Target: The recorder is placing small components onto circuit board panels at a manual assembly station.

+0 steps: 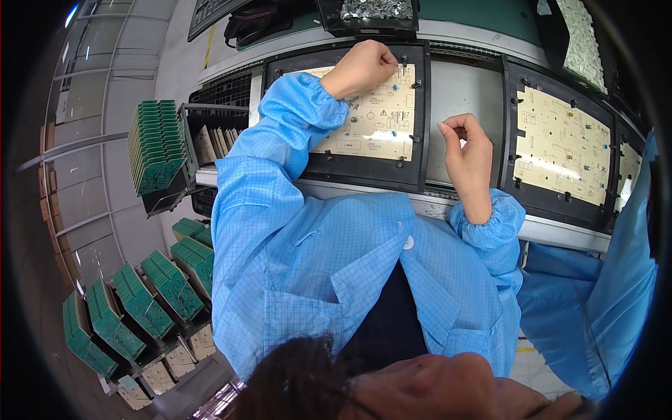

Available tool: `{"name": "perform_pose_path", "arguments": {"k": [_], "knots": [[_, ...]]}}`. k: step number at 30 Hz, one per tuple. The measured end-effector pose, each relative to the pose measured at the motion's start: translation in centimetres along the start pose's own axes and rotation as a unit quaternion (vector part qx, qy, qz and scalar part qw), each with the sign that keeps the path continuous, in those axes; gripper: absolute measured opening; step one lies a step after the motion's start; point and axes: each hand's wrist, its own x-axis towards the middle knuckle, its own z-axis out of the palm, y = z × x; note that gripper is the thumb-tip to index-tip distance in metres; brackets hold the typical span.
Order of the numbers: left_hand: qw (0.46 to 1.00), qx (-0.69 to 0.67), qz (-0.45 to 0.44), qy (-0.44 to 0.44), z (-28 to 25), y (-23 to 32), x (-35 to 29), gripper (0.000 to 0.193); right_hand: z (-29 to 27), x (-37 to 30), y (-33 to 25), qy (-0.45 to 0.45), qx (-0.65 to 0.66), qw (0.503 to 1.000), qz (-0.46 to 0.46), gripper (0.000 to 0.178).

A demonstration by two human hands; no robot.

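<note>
My left hand point(362, 70) is over the upper right part of a cream circuit board point(381, 143), its fingertips pinched together near the board's top right corner. Whatever the pinch holds is too small to make out. That board lies in a black frame point(336, 168) and carries a few small blue parts. My right hand point(467, 157) hovers above the gap between two frames, thumb and forefinger brought together. Anything between those fingertips cannot be made out. A second cream board point(560, 150) sits in its own black frame to the right.
Racks of green boards point(155, 147) stand at the left, with more green boards point(115, 329) lower down. Beyond the frames is a black bin point(371, 17) of small metal parts. Another bin point(582, 42) holds pale parts. A person's blue sleeve point(623, 280) shows at right.
</note>
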Motion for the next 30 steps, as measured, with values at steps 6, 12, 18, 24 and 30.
{"name": "perform_pose_path", "arguments": {"k": [6, 12, 18, 24, 30], "knots": [[0.995, 0.053, 0.065, 0.046, 0.5, 1.0, -0.1, 0.016, 0.3, 0.5, -0.2, 0.012, 0.033, 0.999, 0.017, 0.009], [0.991, 0.047, 0.1, 0.074, 0.0, 1.6, -1.3, 0.02, 0.2, 0.9, 1.1, 0.026, 0.026, 0.999, -0.028, 0.013], [0.99, 0.109, 0.079, 0.051, -2.9, -1.4, -6.4, 0.017, 0.7, 2.5, 1.7, 0.002, 0.025, 1.0, -0.018, 0.015], [0.986, 0.109, 0.099, 0.077, -0.7, -3.4, -8.6, 0.016, 3.0, 7.8, -1.4, -0.048, -0.048, 0.997, -0.032, 0.018], [0.988, 0.072, 0.079, 0.114, 0.2, -4.2, -9.1, 0.014, 6.5, 11.8, -1.2, -0.042, -0.192, 0.98, -0.031, 0.031]]}}
